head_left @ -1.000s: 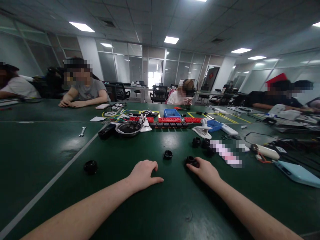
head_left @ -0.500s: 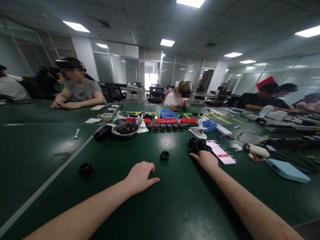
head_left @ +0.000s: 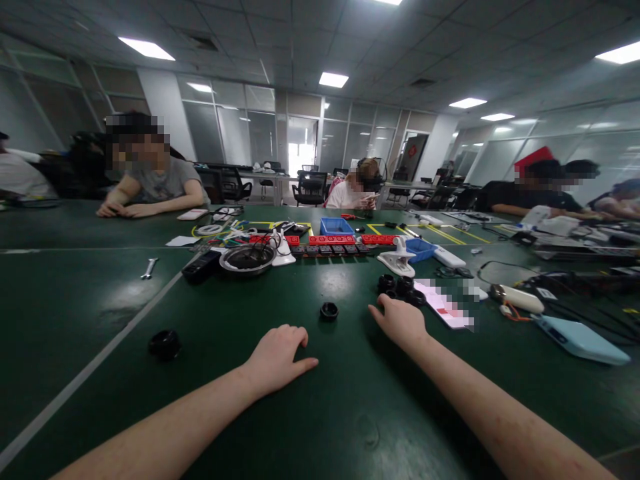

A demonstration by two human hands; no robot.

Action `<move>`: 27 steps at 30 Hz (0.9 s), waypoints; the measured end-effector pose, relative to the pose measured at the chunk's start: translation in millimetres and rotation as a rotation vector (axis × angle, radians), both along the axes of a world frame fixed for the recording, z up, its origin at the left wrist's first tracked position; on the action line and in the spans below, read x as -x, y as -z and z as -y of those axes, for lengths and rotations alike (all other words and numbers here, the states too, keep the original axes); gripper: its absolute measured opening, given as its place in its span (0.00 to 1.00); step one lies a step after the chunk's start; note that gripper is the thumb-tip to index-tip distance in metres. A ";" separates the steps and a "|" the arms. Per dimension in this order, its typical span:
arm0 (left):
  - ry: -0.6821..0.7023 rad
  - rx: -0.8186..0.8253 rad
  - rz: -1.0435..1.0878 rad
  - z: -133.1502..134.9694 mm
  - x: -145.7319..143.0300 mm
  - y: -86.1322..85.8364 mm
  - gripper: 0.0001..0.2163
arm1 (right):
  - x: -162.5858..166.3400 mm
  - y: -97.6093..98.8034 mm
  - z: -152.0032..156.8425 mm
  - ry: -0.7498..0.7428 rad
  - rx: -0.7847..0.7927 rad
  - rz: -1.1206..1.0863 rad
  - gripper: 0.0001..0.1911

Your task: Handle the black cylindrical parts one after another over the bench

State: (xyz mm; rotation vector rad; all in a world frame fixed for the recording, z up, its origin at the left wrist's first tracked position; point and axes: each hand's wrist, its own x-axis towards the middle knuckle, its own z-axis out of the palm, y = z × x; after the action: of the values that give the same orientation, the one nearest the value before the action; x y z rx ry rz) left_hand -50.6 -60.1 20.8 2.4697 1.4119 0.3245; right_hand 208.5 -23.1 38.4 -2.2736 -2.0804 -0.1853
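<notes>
Green bench [head_left: 340, 413], read left to right. Far edge, left part: a person in a grey T-shirt [head_left: 173, 183], forearms on the bench. Nearer, a small metal wrench [head_left: 149, 268] lies flat, left of a pale line [head_left: 100, 362] that slants in from the near edge. Right of that line sits the lone black ring [head_left: 165, 345], well apart from the left hand and to its left. Toward the far edge: a black box [head_left: 201, 265], then a round dish [head_left: 247, 269] with dark cord in it.

Left hand [head_left: 277, 353]: in from the near edge, fingers loosely curled, thumb stretched out, fairly wide gap, nothing held. Middle black ring [head_left: 329, 311]: farther toward the far edge than this hand and right of it, between the two hands, touching neither.

Right hand [head_left: 404, 323]: thumb set off from the bent index finger, narrow gap, no ring between them. Cluster of black rings [head_left: 406, 285]: just past the knuckles on the far-edge side, partly hidden by the hand; contact cannot be told. White clip [head_left: 399, 259] beyond the cluster; phone [head_left: 434, 300] just right of it. Light blue case [head_left: 583, 339] farther right.
</notes>
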 end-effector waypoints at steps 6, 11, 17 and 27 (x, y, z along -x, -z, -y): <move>-0.006 0.014 0.002 -1.1 0.4 0.8 0.13 | -9.3 -4.5 -18.7 -0.025 0.039 0.068 0.14; -0.005 0.037 0.010 -2.0 1.0 0.3 0.13 | -25.3 1.2 -20.3 -0.059 0.102 0.068 0.13; -0.006 0.052 0.011 -2.7 0.6 -2.0 0.13 | -6.9 -2.6 -1.0 -0.204 0.034 -0.008 0.15; -0.030 0.010 -0.021 -2.3 -4.1 -1.5 0.11 | 77.0 8.5 -26.7 -0.332 0.000 -0.090 0.29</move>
State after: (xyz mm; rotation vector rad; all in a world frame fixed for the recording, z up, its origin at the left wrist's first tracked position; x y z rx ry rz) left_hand -46.5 -57.9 22.3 2.4526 1.4574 0.2971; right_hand 131.5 3.6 29.9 -1.8590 -2.3637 -0.0656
